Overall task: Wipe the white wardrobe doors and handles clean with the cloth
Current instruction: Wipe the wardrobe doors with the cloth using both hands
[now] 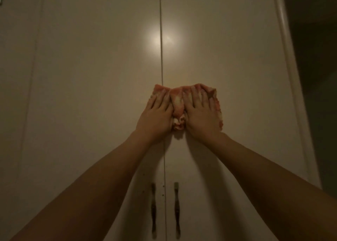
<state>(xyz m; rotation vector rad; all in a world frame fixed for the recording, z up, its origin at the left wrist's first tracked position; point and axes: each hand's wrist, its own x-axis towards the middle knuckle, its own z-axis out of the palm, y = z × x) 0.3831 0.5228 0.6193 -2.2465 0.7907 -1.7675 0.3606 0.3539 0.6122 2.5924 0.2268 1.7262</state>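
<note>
Under the flat, straight fingers (193,97) of left hand (156,117) and right hand (201,117), cloth (177,100) pressed against wardrobe doors (237,67), handles (176,209) way below.

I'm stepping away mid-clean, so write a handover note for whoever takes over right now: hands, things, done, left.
Left hand: flat, pressing the orange-pink terry cloth against the white wardrobe doors.
Right hand: flat, pressing the same cloth.
Cloth: bunched between both hands, just right of the seam, above the two dark metal handles.
Done: wiping is under way mid-door; how much is already clean cannot be told.
Left: both handles are untouched, and dark specks show around them.
</note>
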